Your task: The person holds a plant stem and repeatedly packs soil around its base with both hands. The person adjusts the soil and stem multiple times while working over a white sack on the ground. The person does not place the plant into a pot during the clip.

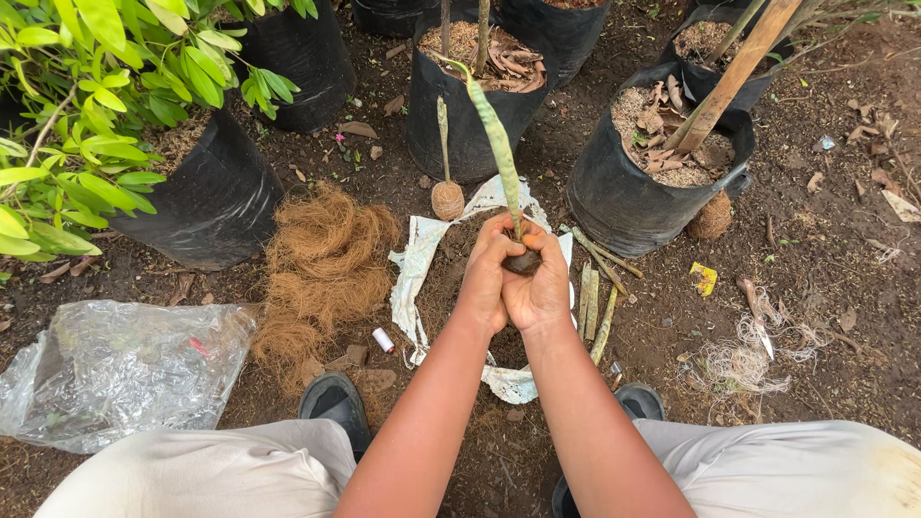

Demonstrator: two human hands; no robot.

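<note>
The cutting (501, 144), a mottled green stalk with a dark ball of soil at its base, stood upright at the centre of the frame, clamped between our two hands. Our left hand (483, 278) and right hand (542, 286) were pressed together around the soil ball (524, 261), fingers wrapped from both sides, which seemed to us a way of packing the earth tight and keeping the stalk vertical. Beneath them lay a white sheet (414, 264) heaped with loose soil, spread on the ground apparently to catch what crumbled off. Just left of it sat a pile of brown coconut fibre (321, 259), within easy reach, and a small white lighter (383, 340) lay beside the sheet. Another stalk with a fibre-wrapped ball (447, 200) stood just above the sheet. Black grow bags (633, 192) ringed the upper frame, one holding a leaning wooden stake (734, 72). A crumpled clear plastic bag (115, 369) lay at lower left, and spare stalks (593, 302) rested right of our hands.
</note>
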